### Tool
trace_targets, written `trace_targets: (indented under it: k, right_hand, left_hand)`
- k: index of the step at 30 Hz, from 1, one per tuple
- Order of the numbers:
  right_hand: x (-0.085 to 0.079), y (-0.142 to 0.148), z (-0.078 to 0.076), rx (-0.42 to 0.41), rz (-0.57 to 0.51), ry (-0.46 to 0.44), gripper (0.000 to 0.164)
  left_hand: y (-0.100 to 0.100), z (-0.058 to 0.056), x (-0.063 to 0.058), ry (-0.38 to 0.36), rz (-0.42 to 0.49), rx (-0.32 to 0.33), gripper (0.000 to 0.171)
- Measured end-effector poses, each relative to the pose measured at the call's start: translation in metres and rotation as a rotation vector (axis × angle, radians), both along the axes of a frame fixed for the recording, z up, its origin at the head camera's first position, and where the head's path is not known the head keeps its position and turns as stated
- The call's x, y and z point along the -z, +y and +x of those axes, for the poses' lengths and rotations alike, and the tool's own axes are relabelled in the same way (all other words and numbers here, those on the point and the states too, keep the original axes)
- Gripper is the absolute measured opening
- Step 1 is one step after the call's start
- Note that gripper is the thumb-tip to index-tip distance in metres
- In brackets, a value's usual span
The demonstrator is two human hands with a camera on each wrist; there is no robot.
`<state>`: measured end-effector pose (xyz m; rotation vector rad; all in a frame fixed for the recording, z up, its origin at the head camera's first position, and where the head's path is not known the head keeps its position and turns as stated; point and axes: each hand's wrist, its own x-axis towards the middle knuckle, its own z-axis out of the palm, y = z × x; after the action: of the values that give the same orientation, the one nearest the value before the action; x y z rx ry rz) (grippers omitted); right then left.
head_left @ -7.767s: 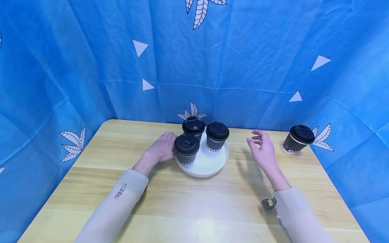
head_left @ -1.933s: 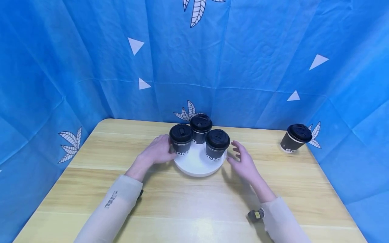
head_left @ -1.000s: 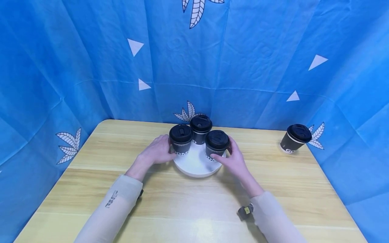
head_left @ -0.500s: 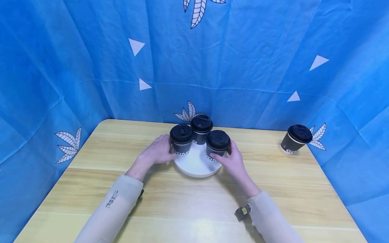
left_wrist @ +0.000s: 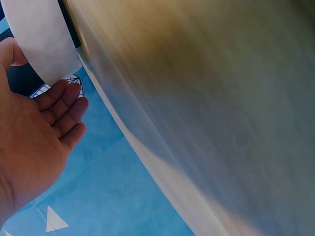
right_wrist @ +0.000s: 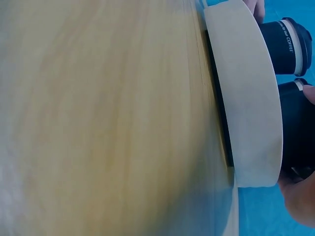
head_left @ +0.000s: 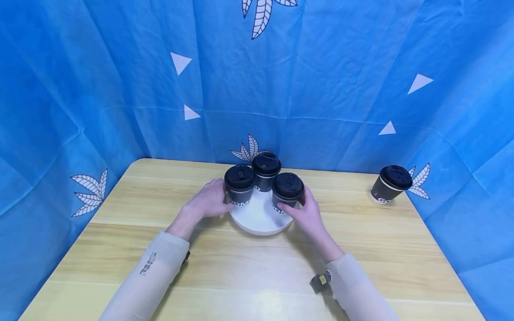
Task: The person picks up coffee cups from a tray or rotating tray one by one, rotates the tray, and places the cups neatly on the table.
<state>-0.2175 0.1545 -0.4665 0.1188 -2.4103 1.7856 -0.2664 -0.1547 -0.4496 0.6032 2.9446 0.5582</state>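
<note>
A round white tray (head_left: 259,225) bears three dark paper coffee cups with black lids. My left hand (head_left: 209,200) holds the left coffee cup (head_left: 240,179), its thumb low at the front and its fingers behind. In the left wrist view that left hand (left_wrist: 39,132) shows its palm, with fingertips by the rim of the tray (left_wrist: 44,39). With its thumb across the front, my right hand (head_left: 307,213) grips the right coffee cup (head_left: 288,189); its far fingers are mostly hidden. The back coffee cup (head_left: 266,166) stands between these two, untouched.
Another lidded coffee cup (head_left: 390,183) stands near the right edge of the wooden table (head_left: 241,276). A blue patterned curtain (head_left: 249,80) hangs behind the table and along both sides. A small dark wrist camera (head_left: 320,281) sits under the right sleeve.
Since the oldest frame, the cups on the tray have shifted round clockwise, and the left hand has taken hold of the left cup. My right hand came leftward and gripped the right cup.
</note>
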Motion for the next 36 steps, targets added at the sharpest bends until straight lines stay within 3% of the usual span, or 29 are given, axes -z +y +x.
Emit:
trace_targets:
  k: [14, 36]
  right_hand:
    - [-0.005, 0.002, 0.001, 0.01, -0.007, 0.004, 0.083]
    - [-0.021, 0.008, 0.006, 0.036, 0.003, 0.086, 0.082]
  left_hand:
    - [0.0, 0.0, -0.001, -0.005, -0.011, -0.004, 0.079]
    - [0.0, 0.0, 0.0, -0.011, -0.005, 0.001, 0.076]
